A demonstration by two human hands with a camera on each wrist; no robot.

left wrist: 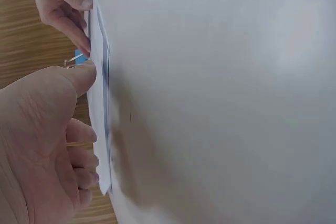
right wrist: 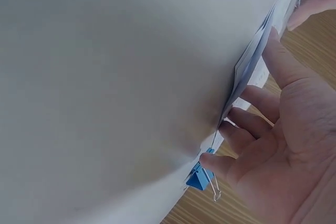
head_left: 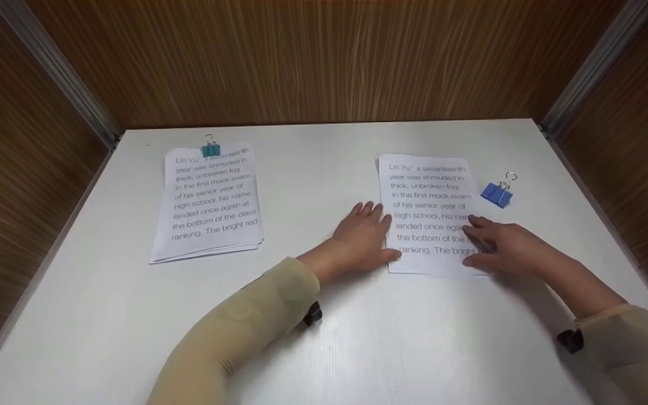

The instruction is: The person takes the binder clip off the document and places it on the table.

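Note:
A stack of printed paper sheets lies on the white table, on the right side in the head view. My left hand is at its left edge, thumb over the lower left corner and fingers lying along the side. At the opposite edge is my right hand, its fingertips and thumb touching the sheets. In the right wrist view the fingers reach along the slightly uneven paper edges. A blue binder clip with its wire handle up lies just right of the stack, beyond the right hand.
Another stack of printed sheets lies at the left of the table, with a teal binder clip on its top edge. Wood-grain panels enclose the table at the back and both sides.

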